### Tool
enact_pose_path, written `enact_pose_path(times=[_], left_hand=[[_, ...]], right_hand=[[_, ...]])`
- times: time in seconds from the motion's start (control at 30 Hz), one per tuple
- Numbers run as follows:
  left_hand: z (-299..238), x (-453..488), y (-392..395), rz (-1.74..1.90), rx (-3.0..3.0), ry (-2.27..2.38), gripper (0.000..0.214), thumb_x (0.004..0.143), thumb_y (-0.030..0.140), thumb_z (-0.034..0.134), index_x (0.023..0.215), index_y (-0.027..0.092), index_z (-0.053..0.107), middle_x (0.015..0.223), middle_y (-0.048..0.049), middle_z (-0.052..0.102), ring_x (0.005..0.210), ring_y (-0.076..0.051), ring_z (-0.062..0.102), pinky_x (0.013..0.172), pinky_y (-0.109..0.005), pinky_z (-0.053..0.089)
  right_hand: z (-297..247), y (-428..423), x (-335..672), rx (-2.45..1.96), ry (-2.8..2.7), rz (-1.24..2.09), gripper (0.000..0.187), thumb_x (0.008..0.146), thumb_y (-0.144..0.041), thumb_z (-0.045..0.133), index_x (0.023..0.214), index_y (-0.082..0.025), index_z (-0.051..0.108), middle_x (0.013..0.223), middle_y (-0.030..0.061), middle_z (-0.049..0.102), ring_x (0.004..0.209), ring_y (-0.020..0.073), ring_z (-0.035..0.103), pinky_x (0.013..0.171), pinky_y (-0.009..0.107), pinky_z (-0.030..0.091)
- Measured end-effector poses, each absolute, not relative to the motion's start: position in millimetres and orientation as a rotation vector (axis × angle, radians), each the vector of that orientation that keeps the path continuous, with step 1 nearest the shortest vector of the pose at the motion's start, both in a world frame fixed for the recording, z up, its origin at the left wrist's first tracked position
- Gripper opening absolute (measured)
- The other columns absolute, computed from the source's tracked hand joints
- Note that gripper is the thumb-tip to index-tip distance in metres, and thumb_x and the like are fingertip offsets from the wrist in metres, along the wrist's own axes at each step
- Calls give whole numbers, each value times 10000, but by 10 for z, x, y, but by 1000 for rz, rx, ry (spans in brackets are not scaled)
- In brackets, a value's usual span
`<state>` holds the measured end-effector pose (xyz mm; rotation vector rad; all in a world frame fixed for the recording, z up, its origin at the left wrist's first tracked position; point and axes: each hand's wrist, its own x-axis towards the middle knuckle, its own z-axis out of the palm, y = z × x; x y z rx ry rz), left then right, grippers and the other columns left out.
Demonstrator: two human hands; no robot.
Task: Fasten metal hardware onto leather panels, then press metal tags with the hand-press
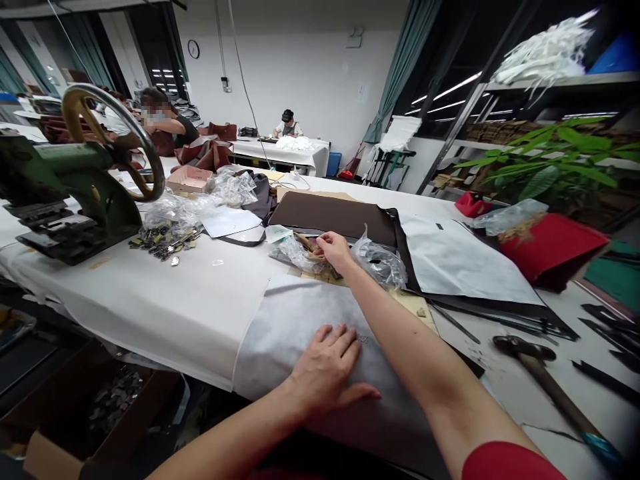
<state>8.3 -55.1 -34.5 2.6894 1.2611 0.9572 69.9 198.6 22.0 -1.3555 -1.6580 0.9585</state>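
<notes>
- While the left hand lies flat, fingers extended and thumb out to the right, its palm presses on the pale sheet, which sits at the near edge of the white-covered table.
- To the near right, a hammer lies on the tabletop, its head toward the far side.
- Just beyond the sheet, the right hand reaches in among clear plastic bags; its thumb and index finger are bent close together, but I cannot tell whether they grip anything.
- Right of the bags rests a pale-faced panel with dark edges.
- Left of them, small metal pieces lie heaped beside a green press with a large handwheel.
- Behind the bags lies a dark brown panel.
- Far off, a person in a dark cap sits at another white-covered table, near the back wall.
</notes>
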Motion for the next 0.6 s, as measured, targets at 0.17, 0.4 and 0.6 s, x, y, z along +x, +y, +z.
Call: enact_pose_path(times=[0.17,0.4,0.6], left_hand=[[-238,66,-544,916,2643,1250,684,953,727,457,1295,160,624,1394,-128,633,1335,-303,548,1131,-466,424],[-213,65,-550,902,2610,1235,613,957,661,522,1292,156,621,1372,-158,617,1310,-323,541,1122,-497,438],[-272,62,-547,923,2649,1210,598,966,609,549,1325,135,614,1389,-180,611,1316,-339,539,1128,-523,438]], right_hand=[[388,1748,823,-1290,-1742,890,85,979,-232,549,922,-190,597,881,30,734,685,145,729,484,180,486],[741,933,1454,-1261,-2381,437,118,936,-162,594,907,-186,705,872,50,747,810,192,697,735,267,477],[579,200,2026,-1241,-2861,237,205,941,-126,583,1006,-200,763,1009,72,749,898,207,687,783,276,464]])
